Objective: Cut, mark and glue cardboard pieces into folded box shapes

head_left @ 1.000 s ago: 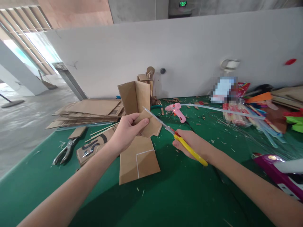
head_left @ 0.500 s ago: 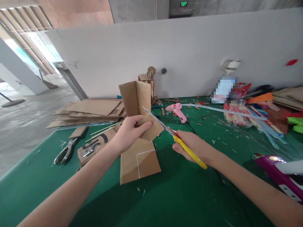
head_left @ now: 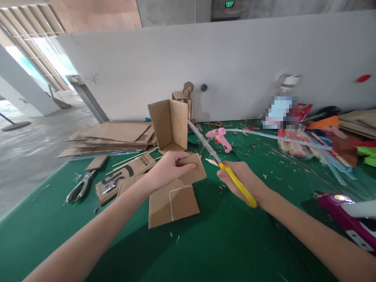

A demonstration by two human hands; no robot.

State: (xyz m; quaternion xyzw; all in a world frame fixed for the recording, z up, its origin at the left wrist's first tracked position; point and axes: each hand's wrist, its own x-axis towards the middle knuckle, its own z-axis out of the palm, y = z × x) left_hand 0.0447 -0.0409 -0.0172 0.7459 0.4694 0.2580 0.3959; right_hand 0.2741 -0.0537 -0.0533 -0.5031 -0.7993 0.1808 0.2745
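Note:
My left hand [head_left: 172, 169] pinches a small piece of cardboard [head_left: 195, 168] between thumb and fingers. Below it on the green table lies a larger cardboard sheet [head_left: 183, 207] marked with a white line. My right hand [head_left: 239, 180] grips scissors [head_left: 233, 180] with yellow handles; their blades look closed, are blurred, and point up and left, apart from the held piece. A thin pale sliver [head_left: 212, 161] shows beside the blades. Behind my left hand stands a folded cardboard corner [head_left: 169, 121].
Stacked cardboard [head_left: 114, 135], pliers [head_left: 84, 186] and a printed cardboard piece [head_left: 126, 176] lie left. A pink glue gun [head_left: 220, 139] with a long glue stick rests beyond my right hand. Bagged sticks [head_left: 293, 143] and a purple device [head_left: 346, 219] are on the right.
The scissors have come away from the cardboard piece, and their blades now look closed. My left hand has moved slightly down and right, turning the piece flatter. A pale sliver now shows by the blades.

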